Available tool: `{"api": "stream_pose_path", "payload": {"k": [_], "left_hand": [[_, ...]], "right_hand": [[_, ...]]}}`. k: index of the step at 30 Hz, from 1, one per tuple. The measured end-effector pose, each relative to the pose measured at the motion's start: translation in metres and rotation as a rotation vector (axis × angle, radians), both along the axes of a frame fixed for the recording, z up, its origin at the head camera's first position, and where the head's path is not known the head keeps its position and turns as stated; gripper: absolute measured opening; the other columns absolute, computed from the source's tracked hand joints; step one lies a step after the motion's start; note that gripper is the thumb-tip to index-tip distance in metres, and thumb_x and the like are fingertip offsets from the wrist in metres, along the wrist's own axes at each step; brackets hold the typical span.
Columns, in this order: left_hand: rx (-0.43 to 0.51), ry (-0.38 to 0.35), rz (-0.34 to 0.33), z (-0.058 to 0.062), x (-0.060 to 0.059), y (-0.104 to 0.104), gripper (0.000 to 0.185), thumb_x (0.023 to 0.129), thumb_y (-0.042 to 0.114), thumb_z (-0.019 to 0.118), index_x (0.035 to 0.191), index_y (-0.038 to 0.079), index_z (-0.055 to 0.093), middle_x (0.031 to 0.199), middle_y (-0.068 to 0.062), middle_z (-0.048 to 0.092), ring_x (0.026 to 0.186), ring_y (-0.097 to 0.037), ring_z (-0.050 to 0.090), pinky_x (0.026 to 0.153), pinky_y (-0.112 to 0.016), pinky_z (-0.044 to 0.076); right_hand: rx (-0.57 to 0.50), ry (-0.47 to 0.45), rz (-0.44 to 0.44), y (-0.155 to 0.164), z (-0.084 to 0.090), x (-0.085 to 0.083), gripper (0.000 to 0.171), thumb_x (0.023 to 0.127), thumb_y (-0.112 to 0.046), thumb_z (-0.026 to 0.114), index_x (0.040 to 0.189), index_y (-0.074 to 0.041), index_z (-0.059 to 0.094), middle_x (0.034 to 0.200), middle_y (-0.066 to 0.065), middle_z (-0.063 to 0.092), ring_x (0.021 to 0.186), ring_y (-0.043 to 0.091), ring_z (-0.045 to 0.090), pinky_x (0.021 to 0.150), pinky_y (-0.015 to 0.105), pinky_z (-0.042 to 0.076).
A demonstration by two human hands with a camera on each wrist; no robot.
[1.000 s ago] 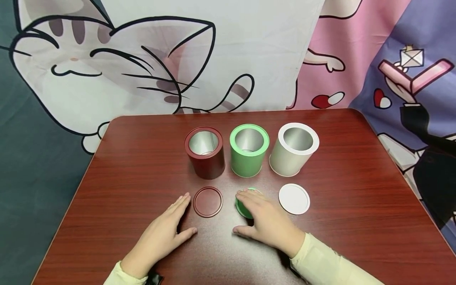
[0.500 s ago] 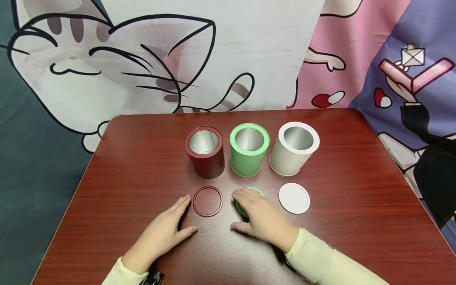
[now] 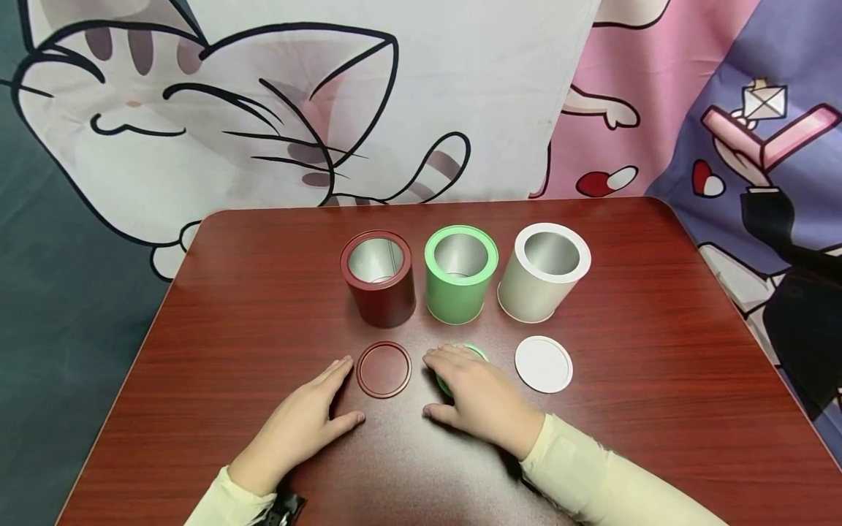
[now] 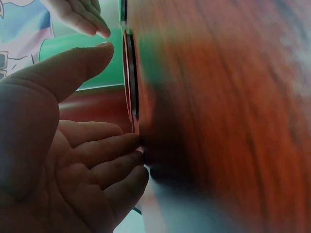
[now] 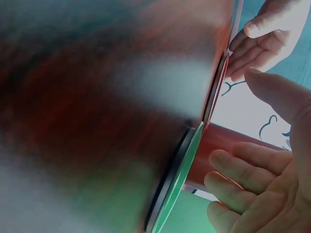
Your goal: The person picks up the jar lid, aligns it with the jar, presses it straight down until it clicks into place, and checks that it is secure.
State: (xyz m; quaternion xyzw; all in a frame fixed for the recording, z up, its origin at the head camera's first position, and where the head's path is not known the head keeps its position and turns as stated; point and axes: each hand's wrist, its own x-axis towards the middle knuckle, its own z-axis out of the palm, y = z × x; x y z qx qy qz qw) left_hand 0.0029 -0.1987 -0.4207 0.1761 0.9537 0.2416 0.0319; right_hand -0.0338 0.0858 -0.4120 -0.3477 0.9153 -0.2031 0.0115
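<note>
Red-brown table (image 3: 664, 402) with white can (image 3: 534, 301), green can (image 3: 457, 301) and dark-red can (image 3: 387, 305) in a row.
The right hand (image 3: 484, 400), thumb spread from fingers, hangs over the green lid (image 5: 182, 174); the left hand (image 3: 292, 431), likewise spread, is just beside the dark-red lid (image 3: 384, 370); the white lid (image 3: 543, 364) lies nearest the white can.

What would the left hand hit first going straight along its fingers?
Probably the dark red can. The left hand may brush the rim of the dark red lid first; that gap is hard to judge.
</note>
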Motion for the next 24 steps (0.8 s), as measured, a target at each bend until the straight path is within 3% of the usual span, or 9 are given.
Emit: {"api": "stream_pose_path", "payload": {"k": [24], "left_hand": [[0.018,-0.015,-0.004,-0.003,-0.012,-0.001,0.073,0.081,0.026,0.083,0.142,-0.002,0.053,0.140,-0.021,0.057,0.130,-0.035,0.056,0.105,-0.051,0.046]], "right_hand": [[0.037,-0.029,0.043,-0.011,-0.001,-0.018,0.055,0.079,-0.033,0.083,0.123,-0.005,0.065,0.120,0.007,0.069,0.121,0.025,0.061,0.110,0.046,0.043]]}}
